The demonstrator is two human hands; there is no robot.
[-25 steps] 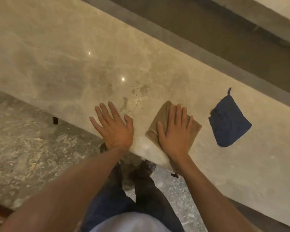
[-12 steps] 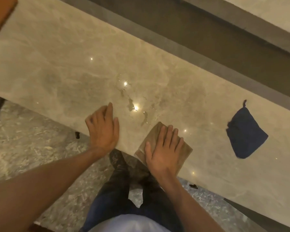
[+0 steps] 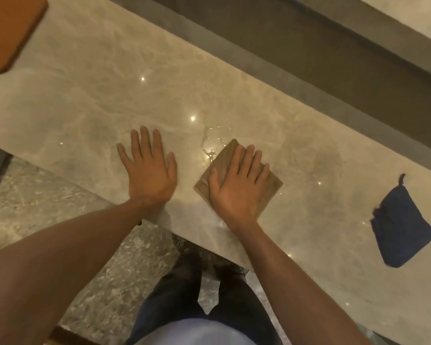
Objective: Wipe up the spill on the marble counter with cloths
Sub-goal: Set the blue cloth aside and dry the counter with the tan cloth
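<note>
The spill [image 3: 209,143], a small patch of clear glinting droplets, lies on the beige marble counter [image 3: 85,100] near its front edge. A folded tan cloth [image 3: 223,158] sits just right of it, its far corner touching the wet patch. My right hand [image 3: 237,188] lies flat on this cloth, fingers stretched out, pressing it down. My left hand [image 3: 149,173] rests flat on bare marble left of the spill, fingers spread, holding nothing. A dark blue cloth [image 3: 401,225] with a small loop lies loose on the counter far to the right.
An orange-brown mat [image 3: 8,28] lies on the counter's far left corner. A dark channel [image 3: 309,53] runs behind the counter's back edge. Below the front edge I see speckled stone floor [image 3: 60,207] and my legs and shoes.
My right hand has slid the tan cloth up to the edge of the spill. My left hand, curled at the counter edge half a second ago, now lies flat with fingers spread.
</note>
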